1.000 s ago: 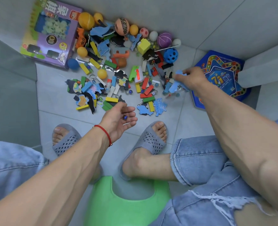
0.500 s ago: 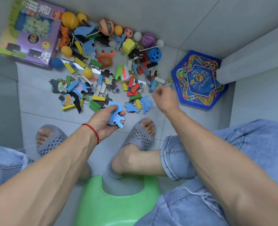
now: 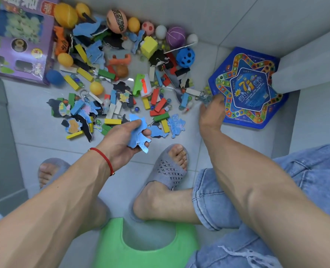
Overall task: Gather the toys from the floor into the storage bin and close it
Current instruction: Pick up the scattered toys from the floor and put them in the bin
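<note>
Since half a second ago the right hand [image 3: 211, 111] has been carried out to the small pieces [image 3: 203, 98] beside the blue game board [image 3: 257, 120], its grip indiscernible, while blue foam pieces [image 3: 139, 132] are clutched by the left hand [image 3: 121, 142]; marbles should be pinched firmly.

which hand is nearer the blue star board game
Right. The right hand reaches down at the blue star board game, its fingers at the board's left edge. The left hand holds blue puzzle pieces well off to the board's left.
</note>
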The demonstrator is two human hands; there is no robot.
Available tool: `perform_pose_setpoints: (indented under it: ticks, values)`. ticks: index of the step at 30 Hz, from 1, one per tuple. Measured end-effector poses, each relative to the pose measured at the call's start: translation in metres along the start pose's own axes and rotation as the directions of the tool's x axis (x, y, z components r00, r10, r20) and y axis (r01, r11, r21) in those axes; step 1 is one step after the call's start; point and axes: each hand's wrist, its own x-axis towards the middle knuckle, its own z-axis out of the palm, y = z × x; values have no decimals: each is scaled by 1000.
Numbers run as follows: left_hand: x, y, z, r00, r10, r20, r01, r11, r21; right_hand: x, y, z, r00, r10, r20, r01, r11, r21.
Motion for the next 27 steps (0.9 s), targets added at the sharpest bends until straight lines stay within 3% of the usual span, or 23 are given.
perform_pose_setpoints:
  ticks: [4, 14, 16, 18, 19, 20, 22, 24, 25, 27]
  values:
    - [2, 1, 3, 1000, -7, -1, 7, 1000, 7, 1, -6, 6, 994, -108, 34, 110, 992, -68]
    - [-4, -8, -4, 1000, -1, -23, 1, 1000, 19, 7, -9, 5, 983, -183, 26, 185, 979, -80]
    - [-7, -9, -6, 1000, -1, -22, 1, 1000, 12, 4, -8, 3, 990, -132, 41, 134, 990, -54]
    - [-11, -11, -7, 1000, -2, -18, 2, 1000, 7, -1, -6, -1, 998, 56, 33, -58, 996, 70]
    - [-13, -11, -8, 1000, 1, -15, 0, 1000, 7, -5, -7, -4, 977, 208, 45, -213, 956, 202]
    - [-16, -12, -9, 1000, 6, -11, -6, 1000, 7, -10, -8, -8, 924, 368, 99, -377, 841, 388]
    - [-23, -14, -11, 1000, 19, 2, -19, 1000, -2, -21, -14, -19, 775, 522, 358, -589, 390, 708]
    - [-32, -14, -14, 999, 34, 15, -34, 999, -39, -36, -25, -35, 722, 355, 593, -643, 29, 765]
    - [-38, -12, -16, 999, 38, 18, -36, 997, -68, -44, -34, -44, 711, 220, 668, -675, -53, 736]
    - [-52, -7, -21, 998, 53, 21, -49, 987, -155, -61, -58, -65, 681, -32, 731, -732, -37, 680]
